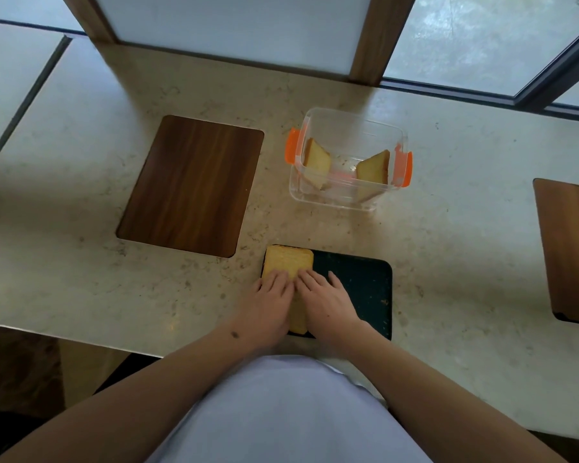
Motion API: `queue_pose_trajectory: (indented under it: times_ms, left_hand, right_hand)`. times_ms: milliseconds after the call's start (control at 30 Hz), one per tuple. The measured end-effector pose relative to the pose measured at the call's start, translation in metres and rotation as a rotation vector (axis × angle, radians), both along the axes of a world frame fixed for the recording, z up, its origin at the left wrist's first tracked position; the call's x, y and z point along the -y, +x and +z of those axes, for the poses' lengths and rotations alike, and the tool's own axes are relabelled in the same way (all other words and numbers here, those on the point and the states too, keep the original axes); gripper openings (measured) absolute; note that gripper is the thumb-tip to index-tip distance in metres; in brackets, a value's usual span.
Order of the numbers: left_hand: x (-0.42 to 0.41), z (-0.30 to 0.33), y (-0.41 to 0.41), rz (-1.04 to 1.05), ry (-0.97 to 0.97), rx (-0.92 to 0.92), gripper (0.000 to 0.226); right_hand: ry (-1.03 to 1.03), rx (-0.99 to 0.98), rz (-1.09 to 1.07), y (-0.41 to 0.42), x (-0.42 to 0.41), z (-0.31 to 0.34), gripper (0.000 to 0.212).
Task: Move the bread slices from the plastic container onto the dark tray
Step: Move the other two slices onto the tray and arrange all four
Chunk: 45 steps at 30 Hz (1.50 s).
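Note:
A dark green tray (358, 282) lies at the near edge of the counter. Yellow bread slices (288, 260) lie in a row along its left side. My left hand (269, 304) and my right hand (325, 300) rest flat on top of these slices, fingers spread, side by side. Behind the tray stands a clear plastic container (348, 192) with orange clips. Inside it one bread slice (318, 163) leans against the left wall and another bread slice (373, 170) leans against the right wall.
A dark wooden board (191, 185) is set into the marble counter to the left of the container. Another wooden board (569, 248) shows at the right edge. Windows and wooden posts run along the far side.

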<state>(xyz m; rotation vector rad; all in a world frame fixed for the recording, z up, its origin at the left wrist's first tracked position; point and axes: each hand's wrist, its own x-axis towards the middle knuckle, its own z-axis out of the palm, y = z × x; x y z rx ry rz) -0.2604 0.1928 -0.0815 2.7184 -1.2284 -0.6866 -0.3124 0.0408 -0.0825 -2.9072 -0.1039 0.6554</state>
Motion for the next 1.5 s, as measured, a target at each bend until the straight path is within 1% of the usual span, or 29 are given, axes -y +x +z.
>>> queue_pose_trajectory:
  times_ms: [67, 167, 200, 267, 300, 367, 400, 433, 500, 600, 667, 733, 800, 867, 967, 1033, 1100, 1167, 1267, 1333, 1400, 1433, 1500]
  left_hand:
    - [0.011, 0.016, 0.013, 0.070, -0.141, -0.010, 0.052]
    - [0.038, 0.051, 0.055, 0.128, -0.357, 0.077, 0.016]
    - [0.049, 0.065, 0.073, 0.145, -0.403, 0.063, 0.018]
    - [0.075, 0.090, 0.107, 0.154, -0.417, 0.032, 0.029]
    - [0.089, 0.100, 0.122, 0.131, -0.388, 0.063, 0.028]
    - [0.117, 0.112, 0.150, 0.053, -0.286, 0.217, 0.013]
    - [0.130, 0.116, 0.161, 0.021, -0.232, 0.259, 0.016]
    - [0.142, 0.117, 0.172, -0.010, -0.183, 0.269, 0.022]
    - [0.164, 0.115, 0.191, -0.085, -0.050, 0.245, 0.026]
    - [0.190, 0.108, 0.215, -0.222, 0.176, 0.230, 0.016]
    - [0.201, 0.097, 0.228, -0.251, 0.264, 0.216, 0.015]
    - [0.210, 0.082, 0.238, -0.263, 0.315, 0.217, 0.018]
    - [0.219, 0.068, 0.248, -0.279, 0.347, 0.245, 0.024]
    - [0.227, 0.060, 0.254, -0.314, 0.380, 0.285, 0.030]
    - [0.234, 0.053, 0.258, -0.313, 0.458, 0.328, 0.027]
    - [0.238, 0.051, 0.259, -0.298, 0.500, 0.354, 0.024]
    - [0.244, 0.050, 0.260, -0.362, 0.519, 0.384, 0.030]
    - [0.250, 0.049, 0.261, -0.397, 0.528, 0.387, 0.036]
    - [0.252, 0.058, 0.261, -0.329, 0.466, 0.327, 0.034]
    - [0.247, 0.068, 0.258, -0.234, 0.321, 0.222, 0.028]
    - [0.240, 0.082, 0.253, -0.137, 0.174, 0.115, 0.028]
    - [0.237, 0.090, 0.250, -0.112, 0.112, 0.102, 0.029]
    - [0.232, 0.106, 0.243, -0.085, -0.016, 0.144, 0.031]
  right_hand:
    - [0.111, 0.015, -0.109, 0.012, 0.008, 0.013, 0.062]
    - [0.204, 0.133, -0.286, 0.043, 0.043, 0.043, 0.041]
    - [0.207, 0.176, -0.333, 0.056, 0.058, 0.053, 0.037]
    - [0.178, 0.257, -0.422, 0.084, 0.091, 0.075, 0.034]
    - [0.141, 0.294, -0.459, 0.099, 0.107, 0.085, 0.033]
    - [0.062, 0.338, -0.501, 0.133, 0.138, 0.101, 0.031]
    - [0.019, 0.323, -0.494, 0.150, 0.151, 0.107, 0.031]
    - [-0.035, 0.278, -0.465, 0.167, 0.161, 0.111, 0.029]
    - [-0.165, 0.144, -0.363, 0.195, 0.174, 0.114, 0.028]
    - [-0.287, -0.035, -0.222, 0.224, 0.180, 0.109, 0.022]
    - [-0.322, -0.117, -0.173, 0.237, 0.183, 0.101, 0.015]
    - [-0.363, -0.168, -0.137, 0.245, 0.185, 0.088, 0.015]
    - [-0.424, -0.220, -0.108, 0.254, 0.185, 0.073, 0.024]
    - [-0.500, -0.296, -0.083, 0.262, 0.184, 0.061, 0.028]
    - [-0.607, -0.385, -0.046, 0.268, 0.181, 0.048, 0.025]
    - [-0.642, -0.385, -0.024, 0.271, 0.179, 0.043, 0.021]
    - [-0.641, -0.351, -0.028, 0.273, 0.177, 0.043, 0.022]
    - [-0.600, -0.297, -0.076, 0.274, 0.176, 0.047, 0.027]
    - [-0.470, -0.233, -0.191, 0.271, 0.179, 0.059, 0.031]
    - [-0.339, -0.196, -0.263, 0.265, 0.182, 0.072, 0.028]
    - [-0.269, -0.119, -0.306, 0.258, 0.183, 0.088, 0.023]
    - [-0.252, -0.065, -0.323, 0.255, 0.183, 0.097, 0.020]
    - [-0.210, 0.045, -0.396, 0.245, 0.185, 0.116, 0.013]
